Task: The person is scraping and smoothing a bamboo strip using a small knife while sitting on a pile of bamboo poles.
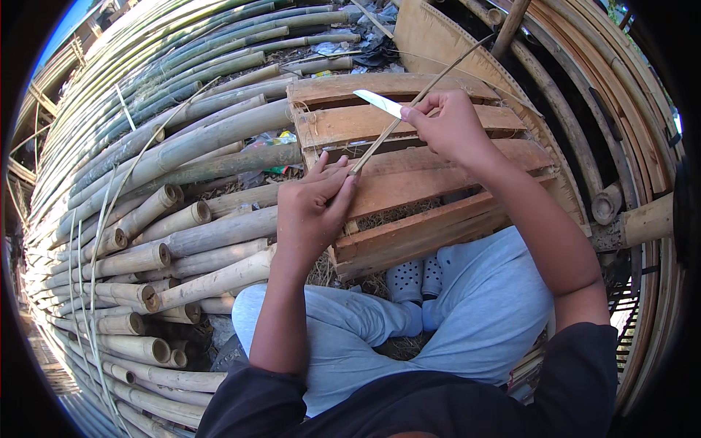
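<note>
**Fingers [340, 174] clamped on both sides: strip [378, 146] in the left, knife [378, 103] in the right**

Two hands on my feed, both busy. The left hand [310, 210] pinches the strip near its lower end, thumb against fingers; the right hand [456, 130] is closed round the one knife, its handle hidden from me inside the grip. The pale, almost white blade points left and a little up, and its base sits right by the strip. Is the edge touching? From out here I cannot tell.

Counting on: one slatted wooden desk [438, 164], three broad boards across its top; two grey dotted shoes [404, 281] beyond it, two legs in pale trousers [332, 314] folded close. The bamboo poles [226, 131] packed along the left are too many for me to number.

That desk is boxy as a crate, and dry grass [398, 213] shows through a gap; inside it or on the ground below, I can't say.

Now the strip itself: long, thin, straw-coloured, slanting above the boards from the left fingers, up past the right hand and out over the tan panel [427, 47]. One length or two laid together near the left thumb? I can't separate them.
</note>
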A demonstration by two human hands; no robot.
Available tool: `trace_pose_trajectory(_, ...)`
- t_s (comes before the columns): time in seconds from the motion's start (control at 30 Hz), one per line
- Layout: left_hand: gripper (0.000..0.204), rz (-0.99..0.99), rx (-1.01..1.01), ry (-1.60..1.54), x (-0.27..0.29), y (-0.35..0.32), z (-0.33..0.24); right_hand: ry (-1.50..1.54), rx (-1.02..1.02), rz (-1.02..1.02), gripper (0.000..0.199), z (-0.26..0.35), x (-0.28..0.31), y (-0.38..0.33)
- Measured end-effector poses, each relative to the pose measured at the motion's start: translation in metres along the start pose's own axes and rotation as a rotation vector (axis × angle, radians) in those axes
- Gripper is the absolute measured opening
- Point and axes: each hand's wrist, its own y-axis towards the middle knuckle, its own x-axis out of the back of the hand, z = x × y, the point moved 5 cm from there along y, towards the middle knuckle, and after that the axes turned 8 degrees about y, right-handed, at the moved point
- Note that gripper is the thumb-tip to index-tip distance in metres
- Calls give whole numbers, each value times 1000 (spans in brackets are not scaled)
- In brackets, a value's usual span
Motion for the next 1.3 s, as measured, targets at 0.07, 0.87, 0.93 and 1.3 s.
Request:
trace_pose_trajectory(0.07, 17, 2, 5, 22, 0, -3, 4, -45, 61, 8, 25, 9, -13, -12)
trace_pose_trajectory(0.87, 16, -35, 23, -10, -1, -4, 7, 86, 56, 107, 25, 21, -25, -30)
trace_pose_trajectory(0.93, 16, -50, 34, -16, -1, -4, 6, 89, 93, 59, 24, 13, -23, -25)
trace_pose_trajectory(1.3, 13, -133, 62, -58, -2, -3, 9, 86, 62, 49, 23, 23, -28, -34)
